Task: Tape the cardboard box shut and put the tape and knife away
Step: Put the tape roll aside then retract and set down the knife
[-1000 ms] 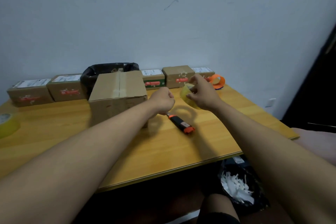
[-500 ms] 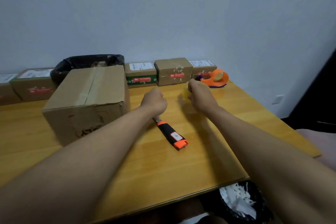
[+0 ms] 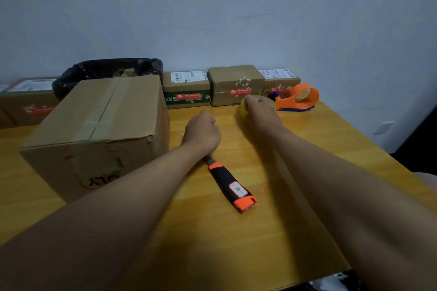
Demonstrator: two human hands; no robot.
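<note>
A large cardboard box (image 3: 99, 125) sits at the left of the wooden table (image 3: 260, 231), flaps closed, a strip of clear tape along its top seam. My right hand (image 3: 259, 111) grips a yellowish roll of clear tape (image 3: 243, 111) held low over the table to the right of the box; my fingers hide most of the roll. My left hand (image 3: 203, 132) is a closed fist between the box and the roll, and nothing shows in it. A black and orange utility knife (image 3: 230, 184) lies on the table just behind my left wrist, its blade end hidden under the wrist.
An orange tape dispenser (image 3: 300, 99) stands at the back right. Several small taped parcels (image 3: 236, 85) line the wall. A black-lined bin (image 3: 108, 73) sits behind the big box. The table's right edge runs close past my right forearm.
The view has shifted closer to the table. My right hand has carried the tape roll away from me toward the back of the table, near the dispenser. My left fist has stayed near the knife.
</note>
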